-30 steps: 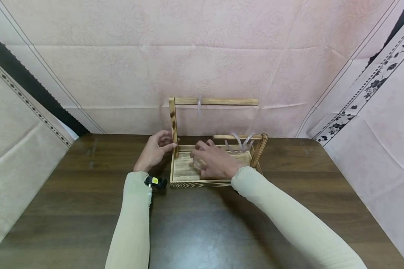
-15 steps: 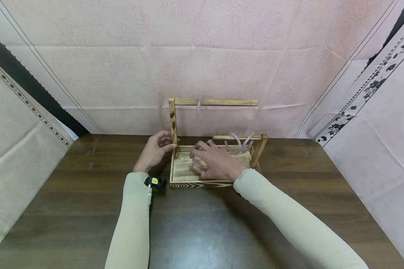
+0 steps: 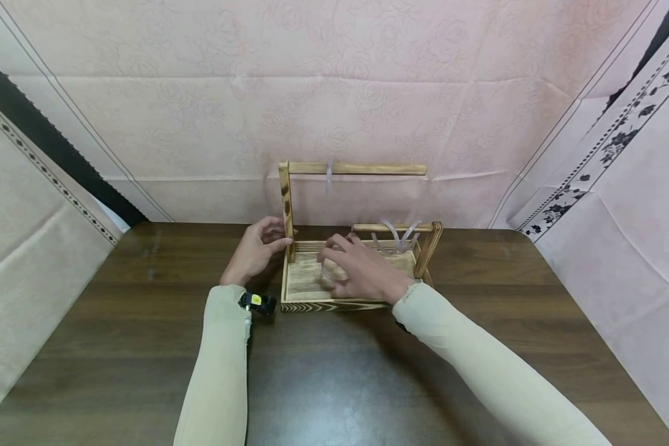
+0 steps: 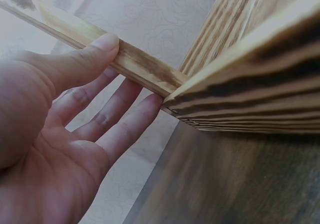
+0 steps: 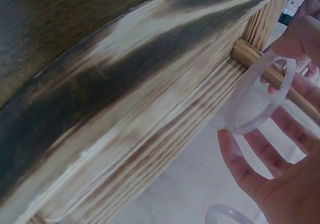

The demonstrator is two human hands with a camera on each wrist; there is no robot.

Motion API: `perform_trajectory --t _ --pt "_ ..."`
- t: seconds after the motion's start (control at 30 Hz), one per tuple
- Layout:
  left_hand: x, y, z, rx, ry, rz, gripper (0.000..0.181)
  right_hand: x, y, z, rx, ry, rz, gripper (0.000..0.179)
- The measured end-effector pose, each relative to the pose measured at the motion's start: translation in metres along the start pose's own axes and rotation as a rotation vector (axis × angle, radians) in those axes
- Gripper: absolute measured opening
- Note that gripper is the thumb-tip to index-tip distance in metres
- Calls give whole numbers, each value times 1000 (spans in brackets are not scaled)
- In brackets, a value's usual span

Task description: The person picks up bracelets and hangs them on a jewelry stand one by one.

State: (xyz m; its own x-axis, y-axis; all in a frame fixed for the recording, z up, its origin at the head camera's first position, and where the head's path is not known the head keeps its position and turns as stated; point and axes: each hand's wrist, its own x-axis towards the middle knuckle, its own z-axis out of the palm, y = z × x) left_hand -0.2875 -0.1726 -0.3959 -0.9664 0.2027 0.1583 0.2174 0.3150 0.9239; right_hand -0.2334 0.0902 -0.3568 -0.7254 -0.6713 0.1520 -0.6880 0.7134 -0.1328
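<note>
A wooden rack has a shallow tray base point(image 3: 331, 306), an upright post point(image 3: 287, 204) at its left and a high bar point(image 3: 379, 169). My left hand point(image 3: 257, 249) grips the foot of this post; in the left wrist view, the thumb lies on one side and the fingers touch the other. Over the tray, my right hand point(image 3: 362, 269) holds a translucent pale bangle point(image 5: 234, 106) by its edge, between thumb and fingers. One bangle point(image 3: 329, 176) hangs on the high bar. Several more bangles point(image 3: 391, 230) hang on the lower bar point(image 3: 368, 228) at the right.
The rack stands near the far edge of a dark brown wooden table point(image 3: 323, 384). Behind it hangs a pale pink patterned cloth point(image 3: 334, 111). The slanted right post point(image 3: 428, 251) of the rack rises close to my right forearm. A black device point(image 3: 258, 303) is on my left wrist.
My right hand has shifted very slightly to the right with the bangle, its wrist and sleeve moving the most. The left hand and the rack look unchanged.
</note>
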Motion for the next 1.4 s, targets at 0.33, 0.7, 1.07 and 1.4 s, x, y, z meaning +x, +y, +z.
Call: perform_trajectory --t 0.33,0.7,1.07,1.4 --pt "1 -1 0 -2 -3 -4 37 -9 2 -1 24 75 -90 52" --pt "0 0 0 4 1 -5 38 -16 -2 -6 24 97 -104 49" --pt "0 -1 0 4 2 -2 37 -21 -4 -10 21 162 -133 47" --pt "0 -2 1 11 3 -10 38 -29 -2 -14 44 214 -133 48"
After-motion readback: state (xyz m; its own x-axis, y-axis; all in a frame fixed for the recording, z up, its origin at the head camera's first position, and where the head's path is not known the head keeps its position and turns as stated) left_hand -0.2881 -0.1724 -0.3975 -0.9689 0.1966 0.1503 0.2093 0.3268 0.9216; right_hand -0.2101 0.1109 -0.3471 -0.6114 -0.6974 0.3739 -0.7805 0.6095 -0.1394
